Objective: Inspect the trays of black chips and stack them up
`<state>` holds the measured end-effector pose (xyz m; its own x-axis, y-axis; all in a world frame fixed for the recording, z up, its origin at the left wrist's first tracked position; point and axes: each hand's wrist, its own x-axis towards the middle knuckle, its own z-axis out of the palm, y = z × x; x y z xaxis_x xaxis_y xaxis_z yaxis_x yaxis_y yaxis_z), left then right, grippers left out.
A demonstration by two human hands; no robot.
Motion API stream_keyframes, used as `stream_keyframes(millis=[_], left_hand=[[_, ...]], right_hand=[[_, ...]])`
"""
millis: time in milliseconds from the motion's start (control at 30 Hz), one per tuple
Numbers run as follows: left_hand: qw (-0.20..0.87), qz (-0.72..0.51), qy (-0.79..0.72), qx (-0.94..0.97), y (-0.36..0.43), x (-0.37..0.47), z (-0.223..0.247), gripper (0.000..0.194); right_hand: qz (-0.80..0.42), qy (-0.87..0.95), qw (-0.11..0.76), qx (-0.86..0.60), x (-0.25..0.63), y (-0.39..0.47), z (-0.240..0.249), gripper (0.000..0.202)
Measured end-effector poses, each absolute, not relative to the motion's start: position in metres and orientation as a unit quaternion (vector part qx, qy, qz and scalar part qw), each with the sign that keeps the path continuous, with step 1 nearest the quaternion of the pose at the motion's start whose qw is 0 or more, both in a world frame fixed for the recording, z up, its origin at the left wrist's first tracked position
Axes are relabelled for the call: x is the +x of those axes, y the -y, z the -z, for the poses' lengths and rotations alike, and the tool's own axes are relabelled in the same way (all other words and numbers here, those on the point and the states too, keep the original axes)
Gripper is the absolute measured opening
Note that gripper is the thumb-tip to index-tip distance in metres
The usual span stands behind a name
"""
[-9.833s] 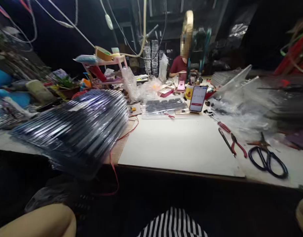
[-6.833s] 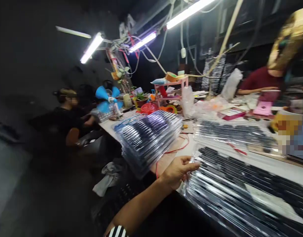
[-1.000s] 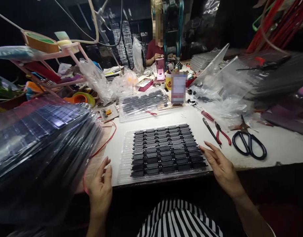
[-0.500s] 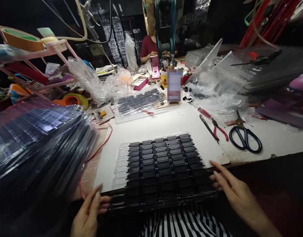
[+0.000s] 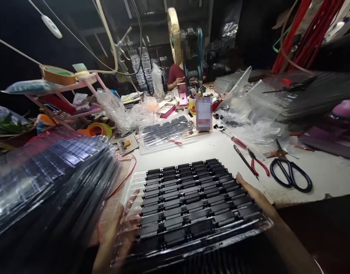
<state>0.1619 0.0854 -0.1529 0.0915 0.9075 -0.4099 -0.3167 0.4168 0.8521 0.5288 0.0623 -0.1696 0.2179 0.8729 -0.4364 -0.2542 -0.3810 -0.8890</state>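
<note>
Hands [image 5: 125, 220] hold a clear tray [image 5: 132, 190] of black parts [image 5: 189, 198].

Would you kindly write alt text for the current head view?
Two hands, the left and the right, hold a clear tray of black parts over a white work surface. Stacked trays lie left; pliers and scissors lie right.

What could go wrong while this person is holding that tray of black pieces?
The clear tray reaches past the table's near edge, held by the left hand and right hand; a slip or tilt might spill the black pieces.
The left arm is near the stack of trays, so a bump could shift it.
</note>
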Motion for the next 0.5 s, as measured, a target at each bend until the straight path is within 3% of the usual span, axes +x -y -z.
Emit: stream_keyframes(millis=[233,300,500], left_hand=[[0.777,-0.523,-0.250,0.246,-0.104,0.174,0.167,0.050],[0.799,-0.522,-0.184,0.236,-0.109,0.174,0.176,0.051],[0.822,-0.512,-0.113,0.223,-0.114,0.170,0.186,0.053]], right_hand=[[-0.479,0.231,0.639,-0.556,0.513,-0.069,0.191,0.015],[-0.507,0.213,0.641,-0.535,0.507,-0.072,0.188,0.013],[-0.650,0.228,0.582,-0.432,0.494,-0.082,0.170,0.043]])
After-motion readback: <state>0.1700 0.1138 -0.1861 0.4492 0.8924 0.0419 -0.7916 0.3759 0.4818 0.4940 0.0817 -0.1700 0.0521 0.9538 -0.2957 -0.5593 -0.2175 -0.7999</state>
